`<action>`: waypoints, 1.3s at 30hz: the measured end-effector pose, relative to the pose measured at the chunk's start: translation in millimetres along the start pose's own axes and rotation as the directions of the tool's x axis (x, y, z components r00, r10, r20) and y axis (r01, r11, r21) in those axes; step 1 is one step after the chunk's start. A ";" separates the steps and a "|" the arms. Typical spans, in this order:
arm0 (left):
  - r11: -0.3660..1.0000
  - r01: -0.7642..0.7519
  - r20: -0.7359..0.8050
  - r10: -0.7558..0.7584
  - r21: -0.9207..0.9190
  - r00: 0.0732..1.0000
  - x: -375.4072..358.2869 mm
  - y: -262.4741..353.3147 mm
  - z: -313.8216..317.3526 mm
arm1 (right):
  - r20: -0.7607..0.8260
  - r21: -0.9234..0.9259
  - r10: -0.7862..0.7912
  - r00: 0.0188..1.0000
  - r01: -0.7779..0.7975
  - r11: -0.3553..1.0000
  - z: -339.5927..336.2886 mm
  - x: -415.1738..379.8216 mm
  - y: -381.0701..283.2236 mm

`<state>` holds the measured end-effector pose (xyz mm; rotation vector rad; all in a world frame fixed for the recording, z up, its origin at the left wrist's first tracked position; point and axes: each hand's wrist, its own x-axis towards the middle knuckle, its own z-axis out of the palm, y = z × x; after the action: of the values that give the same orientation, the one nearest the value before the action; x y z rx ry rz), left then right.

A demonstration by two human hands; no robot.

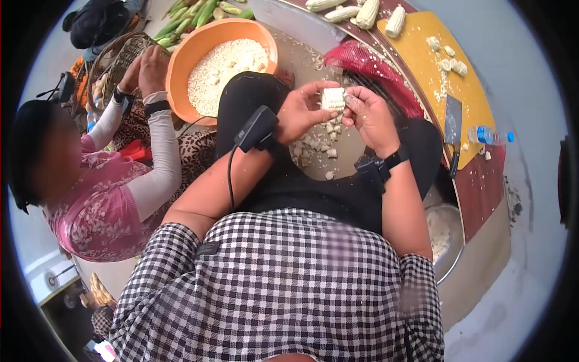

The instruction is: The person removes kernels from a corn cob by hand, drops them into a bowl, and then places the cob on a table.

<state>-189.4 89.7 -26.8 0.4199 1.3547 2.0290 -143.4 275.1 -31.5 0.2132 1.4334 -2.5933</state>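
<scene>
Between my knees, my left hand (304, 108) grips a short piece of white corn cob (333, 99) with kernels on it. My right hand (371, 114) meets the cob's right end, its thumb and fingers pinched against the kernels. Whether loose kernels sit in those fingers is too small to tell. Below my hands, broken bits of cob (310, 148) lie scattered on the floor. To the left of my knee stands an orange basin (175, 90) with many loose white kernels (223, 72) in it.
A yellow cutting board (476, 114) at right bears a cleaver (453, 120) and cob pieces. Nearby are a water bottle (488, 135), whole cobs (368, 13), a red mesh bag (374, 63) and a metal bowl (449, 220). Another person (102, 199) sits at left, near green-husked corn (196, 15).
</scene>
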 end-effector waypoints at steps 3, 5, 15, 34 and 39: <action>1.000 -0.017 0.011 0.017 0.014 1.000 0.3 1.2 0.4 | 0.011 0.066 0.035 0.999 -0.035 0.997 -0.3 -0.4 -3.2; 1.000 0.005 0.024 -0.006 0.029 1.000 -1.1 2.8 3.7 | 0.001 0.042 0.058 0.998 -0.058 0.997 -1.0 -1.0 -3.9; 1.000 0.029 0.077 -0.028 -0.004 0.997 6.6 -6.0 -2.6 | -0.036 -0.040 0.043 0.998 -0.045 0.998 -2.4 1.4 -2.2; 0.964 -0.108 0.004 0.110 0.244 0.994 1.0 -5.3 9.9 | -0.079 0.004 -0.012 0.997 0.012 1.000 5.2 -0.5 1.7; 0.983 -0.133 0.058 0.126 0.128 0.990 2.8 -7.6 6.7 | -0.080 0.260 0.103 0.991 -0.079 0.962 2.7 -3.7 -2.5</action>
<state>-185.0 98.2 -31.2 0.6277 1.4691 2.0254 -140.4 274.4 -27.3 0.4286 1.0799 -2.7181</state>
